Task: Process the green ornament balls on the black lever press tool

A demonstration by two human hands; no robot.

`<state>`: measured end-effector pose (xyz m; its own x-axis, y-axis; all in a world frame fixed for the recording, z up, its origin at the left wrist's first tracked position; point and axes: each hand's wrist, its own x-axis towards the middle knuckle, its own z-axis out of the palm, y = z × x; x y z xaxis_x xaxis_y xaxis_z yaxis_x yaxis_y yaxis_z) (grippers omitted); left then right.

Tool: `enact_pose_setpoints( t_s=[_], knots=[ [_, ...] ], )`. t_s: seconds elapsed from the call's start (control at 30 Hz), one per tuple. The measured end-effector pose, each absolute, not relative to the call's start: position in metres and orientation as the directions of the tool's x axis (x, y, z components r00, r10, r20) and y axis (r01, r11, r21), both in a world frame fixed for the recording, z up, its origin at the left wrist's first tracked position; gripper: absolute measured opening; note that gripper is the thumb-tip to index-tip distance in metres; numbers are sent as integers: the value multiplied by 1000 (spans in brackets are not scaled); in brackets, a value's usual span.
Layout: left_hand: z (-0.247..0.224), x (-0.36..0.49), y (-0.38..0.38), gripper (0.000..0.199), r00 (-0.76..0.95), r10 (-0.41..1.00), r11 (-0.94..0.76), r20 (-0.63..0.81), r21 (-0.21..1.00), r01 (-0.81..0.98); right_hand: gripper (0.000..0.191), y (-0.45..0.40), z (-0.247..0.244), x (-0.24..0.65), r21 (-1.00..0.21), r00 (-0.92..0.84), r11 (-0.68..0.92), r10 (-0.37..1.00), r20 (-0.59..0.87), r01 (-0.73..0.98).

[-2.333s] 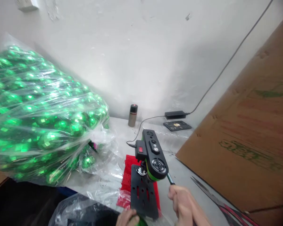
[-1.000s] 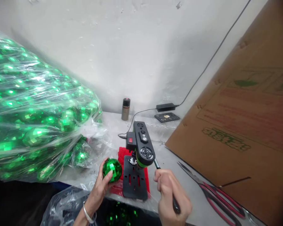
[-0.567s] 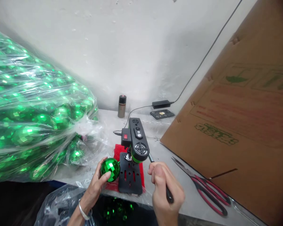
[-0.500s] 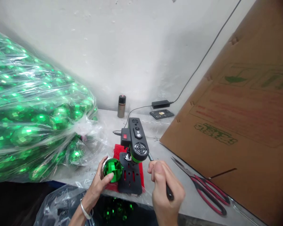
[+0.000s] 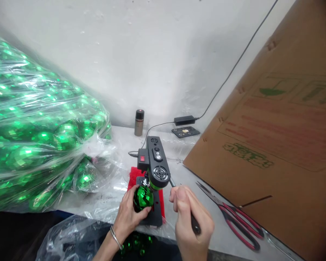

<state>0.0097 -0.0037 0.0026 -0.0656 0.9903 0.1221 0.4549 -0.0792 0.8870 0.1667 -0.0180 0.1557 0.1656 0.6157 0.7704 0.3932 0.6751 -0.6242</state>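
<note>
A shiny green faceted ball is in my left hand, its thumb and fingers curved round the sides. The ball is over the black slotted base plate, beneath the front end of a small black machine with a red switch. A red cloth lies under the plate. To the right of the machine, my right hand is closed round the black-ended lever, whose metal rod runs up to the machine. The ball's underside is hidden.
Clear plastic bags of green balls fill the left. A cardboard box leans at the right beside red-handled scissors. Behind the machine stand a small bottle, a power adapter and a phone. More balls show below the table edge.
My left hand has moved right with the green ball, from the plate's left side to beneath the machine's front end. My right hand has stayed on the lever almost unmoved.
</note>
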Motion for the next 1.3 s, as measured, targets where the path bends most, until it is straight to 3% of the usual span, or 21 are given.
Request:
enact_pose_setpoints(
  t_s=[0.27,0.53,0.73,0.87,1.1,1.3],
  knots=[
    [-18,38,-3,70,-139,948,-163,287,810,564,33,-19,156,167,-629,165,678,619,767,380],
    [-17,44,4,80,-57,995,-58,84,929,365,32,-19,154,168,-622,173,691,606,776,369],
    [-22,42,2,78,-66,991,-89,118,937,339,32,-23,149,167,-631,173,692,614,770,352],
    [-24,44,1,77,-60,990,-98,127,933,346,34,-26,146,162,-691,277,638,634,722,339],
    [-22,46,2,77,-61,993,-69,98,928,365,34,-25,138,162,-615,254,693,561,788,377],
    [-19,47,2,76,-59,994,-58,87,925,376,35,-28,129,158,-652,300,652,580,757,386]
  ],
)
